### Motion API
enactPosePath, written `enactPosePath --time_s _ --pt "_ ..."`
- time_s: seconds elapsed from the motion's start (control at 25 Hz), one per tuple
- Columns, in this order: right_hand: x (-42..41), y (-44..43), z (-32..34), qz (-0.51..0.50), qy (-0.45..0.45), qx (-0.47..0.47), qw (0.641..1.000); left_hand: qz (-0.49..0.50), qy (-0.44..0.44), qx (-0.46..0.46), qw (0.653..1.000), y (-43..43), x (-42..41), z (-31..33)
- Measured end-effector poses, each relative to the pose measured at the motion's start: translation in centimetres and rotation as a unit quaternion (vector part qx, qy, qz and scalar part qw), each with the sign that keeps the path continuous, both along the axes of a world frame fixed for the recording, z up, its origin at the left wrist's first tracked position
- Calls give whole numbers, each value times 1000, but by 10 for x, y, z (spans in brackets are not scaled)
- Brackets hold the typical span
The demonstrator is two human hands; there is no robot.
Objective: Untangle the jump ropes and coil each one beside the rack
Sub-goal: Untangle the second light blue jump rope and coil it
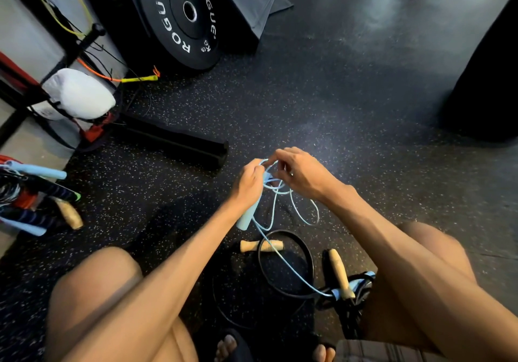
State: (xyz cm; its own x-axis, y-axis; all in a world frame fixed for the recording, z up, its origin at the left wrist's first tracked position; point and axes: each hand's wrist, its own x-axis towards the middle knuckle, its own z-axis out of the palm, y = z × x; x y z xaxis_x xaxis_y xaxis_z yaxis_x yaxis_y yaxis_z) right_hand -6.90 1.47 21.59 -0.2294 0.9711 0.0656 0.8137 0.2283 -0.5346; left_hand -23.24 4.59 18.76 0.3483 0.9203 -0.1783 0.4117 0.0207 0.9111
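Low at centre of the frame, above a speckled gym floor [336, 109], a squatting person works at a light-blue jump rope [304, 213]. Their left hand [248, 178] is closed round one blue handle [246, 218] and some gathered turns of cord. Just beside it, the right hand [297, 171] pinches a single loop, fingertips drawn together. Slack loops hang beneath both hands. One strand runs down to lower right, crossing a black rope [286, 266] that lies on the floor between the knees, and ends in a snarl beside a wooden handle [340, 273]. How that end is knotted cannot be told. At upper left, well apart, stands the rack [87, 39], with more ropes [36, 193] heaped at the left edge. Best practice here, to this onlooker's eye, is to hold the handle steady and feed one loop through at a time. The strand should be followed toward the snarl rather than tugged, since a pull would likely tighten it and drag the black rope along. Neither rope is coiled yet.
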Motion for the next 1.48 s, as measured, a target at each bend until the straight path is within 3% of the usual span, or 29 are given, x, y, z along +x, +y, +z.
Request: enactPosePath --time_s 0.12,0.28,0.36,0.48,0.56,0.72,0.8,0.92,1.04,1.16,1.28,1.48 --pt "-4 1 -4 -16 -22 -8 1000 0 20 -19 1000 2 -3 -1" --pt "5 3 -5 -43 26 81 995 24 71 -84 994 20 -16 -11" --pt "11 7 -2 -88 39 117 988 28 115 -33 992 24 -22 -14" --pt "12 6 4 -124 129 99 979 28 38 92 995 21 -18 4" --pt "8 5 7 -109 173 94 974 -17 -11 115 993 21 -14 17" --pt "6 7 8 -119 184 112 969 -75 16 169 983 21 -13 24" --pt "11 11 1 -129 108 65 984 -67 -5 170 983 27 -14 24" --pt "34 19 -23 -138 -53 -112 983 -17 -30 163 986 37 -19 28" --pt "46 19 -33 -187 -50 -190 962 54 -20 154 986 45 -27 29" --pt "44 20 -19 -255 10 -48 966 107 -47 121 986 53 -34 28" --pt "37 20 2 -253 117 82 957 122 15 143 982 66 -38 22" --pt "29 18 11 -206 182 132 952 133 74 160 975 69 -46 21"
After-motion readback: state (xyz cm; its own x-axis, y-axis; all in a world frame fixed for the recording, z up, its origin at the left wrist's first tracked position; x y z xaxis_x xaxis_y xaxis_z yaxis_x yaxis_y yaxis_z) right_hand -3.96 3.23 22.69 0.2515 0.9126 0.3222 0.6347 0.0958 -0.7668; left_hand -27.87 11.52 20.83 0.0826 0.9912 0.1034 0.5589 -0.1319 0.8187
